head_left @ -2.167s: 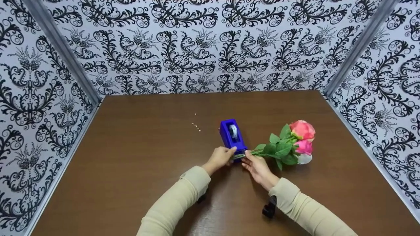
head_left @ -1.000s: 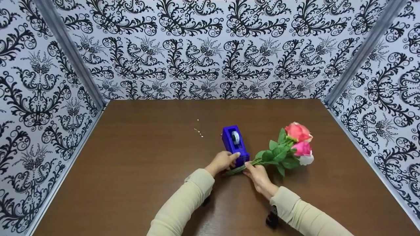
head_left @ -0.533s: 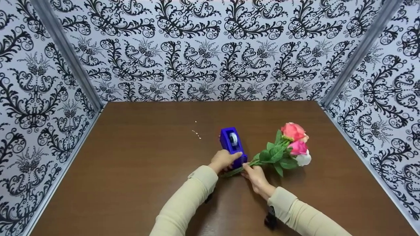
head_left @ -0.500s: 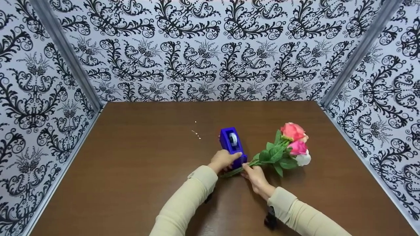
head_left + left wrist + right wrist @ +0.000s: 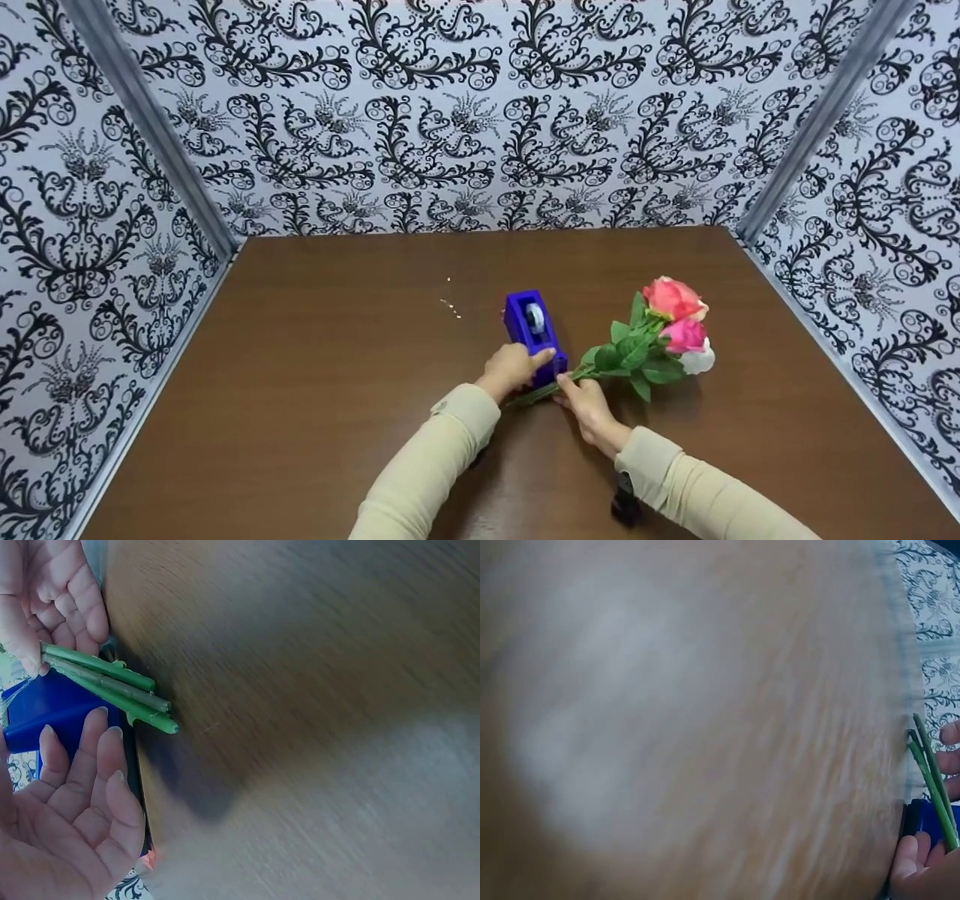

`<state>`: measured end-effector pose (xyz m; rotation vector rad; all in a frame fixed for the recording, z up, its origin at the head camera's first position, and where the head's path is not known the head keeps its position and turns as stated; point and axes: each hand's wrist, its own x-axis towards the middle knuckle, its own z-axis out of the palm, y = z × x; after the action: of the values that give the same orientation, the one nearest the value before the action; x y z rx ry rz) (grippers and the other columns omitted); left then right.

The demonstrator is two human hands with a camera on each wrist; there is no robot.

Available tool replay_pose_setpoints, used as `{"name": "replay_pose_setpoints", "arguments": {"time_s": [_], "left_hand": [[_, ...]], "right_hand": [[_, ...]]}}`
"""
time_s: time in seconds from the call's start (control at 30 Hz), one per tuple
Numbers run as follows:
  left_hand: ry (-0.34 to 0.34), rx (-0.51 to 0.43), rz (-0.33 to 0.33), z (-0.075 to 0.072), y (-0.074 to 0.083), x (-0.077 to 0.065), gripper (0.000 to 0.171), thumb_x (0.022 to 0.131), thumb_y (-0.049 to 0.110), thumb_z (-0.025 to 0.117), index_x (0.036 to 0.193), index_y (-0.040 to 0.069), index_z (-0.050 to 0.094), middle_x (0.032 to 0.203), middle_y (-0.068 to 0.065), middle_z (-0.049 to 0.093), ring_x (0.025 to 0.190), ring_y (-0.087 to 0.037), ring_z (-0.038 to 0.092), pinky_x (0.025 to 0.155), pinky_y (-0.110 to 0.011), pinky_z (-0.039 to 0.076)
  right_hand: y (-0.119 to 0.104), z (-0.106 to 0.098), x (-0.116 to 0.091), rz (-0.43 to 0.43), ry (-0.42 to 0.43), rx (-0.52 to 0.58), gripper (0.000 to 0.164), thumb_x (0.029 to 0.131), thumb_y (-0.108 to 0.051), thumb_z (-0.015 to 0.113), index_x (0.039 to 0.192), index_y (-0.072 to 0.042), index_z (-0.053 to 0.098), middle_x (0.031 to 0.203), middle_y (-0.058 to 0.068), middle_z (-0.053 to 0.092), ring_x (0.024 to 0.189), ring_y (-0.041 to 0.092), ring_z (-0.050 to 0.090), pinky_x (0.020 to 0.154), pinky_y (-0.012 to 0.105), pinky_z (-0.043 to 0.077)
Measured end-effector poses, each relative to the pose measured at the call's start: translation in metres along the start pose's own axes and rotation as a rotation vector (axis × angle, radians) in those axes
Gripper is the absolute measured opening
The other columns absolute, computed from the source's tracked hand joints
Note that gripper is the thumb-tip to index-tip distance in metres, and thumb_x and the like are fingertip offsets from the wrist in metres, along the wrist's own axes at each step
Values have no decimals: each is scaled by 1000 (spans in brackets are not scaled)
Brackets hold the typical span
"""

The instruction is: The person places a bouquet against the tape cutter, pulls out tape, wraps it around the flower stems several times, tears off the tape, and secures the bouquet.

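A blue tape dispenser (image 5: 531, 319) with a roll of clear tape stands right of the table's middle. My left hand (image 5: 513, 370) grips its front end, thumb on top; in the left wrist view the left hand's curled fingers (image 5: 112, 765) lie against its side. Just in front, my right hand (image 5: 589, 409) pinches the green stems of a bunch of artificial roses (image 5: 673, 298), coral, pink and white. The cut stem ends (image 5: 142, 701) point left, below the left hand. A strip of tape between dispenser and stems is too small to make out.
Small pale scraps (image 5: 451, 306) lie on the brown table (image 5: 337, 337) left of the dispenser. Patterned black-and-white walls (image 5: 450, 150) enclose the table at the back and both sides. A black wrist device (image 5: 625, 502) hangs beneath the right sleeve.
Since the earliest frame, my left hand has moved from the stem ends onto the dispenser's front. My right hand has brought the stems down, nearer me. Little differs over the last half second.
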<state>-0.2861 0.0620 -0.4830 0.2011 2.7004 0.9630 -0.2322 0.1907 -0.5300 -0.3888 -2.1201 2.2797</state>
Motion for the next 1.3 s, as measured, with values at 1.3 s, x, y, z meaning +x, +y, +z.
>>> {"name": "replay_pose_setpoints", "arguments": {"time_s": [1.3], "left_hand": [[-348, -291, 280, 9, -29, -24, 53, 97, 41, 36, 98, -3, 65, 89, -16, 68, 76, -27, 65, 67, -35, 51]], "right_hand": [[-17, -18, -21, -19, -4, 148, 10, 93, -4, 49, 85, -4, 55, 78, 0, 60, 74, 9, 60, 77, 33, 49]]}}
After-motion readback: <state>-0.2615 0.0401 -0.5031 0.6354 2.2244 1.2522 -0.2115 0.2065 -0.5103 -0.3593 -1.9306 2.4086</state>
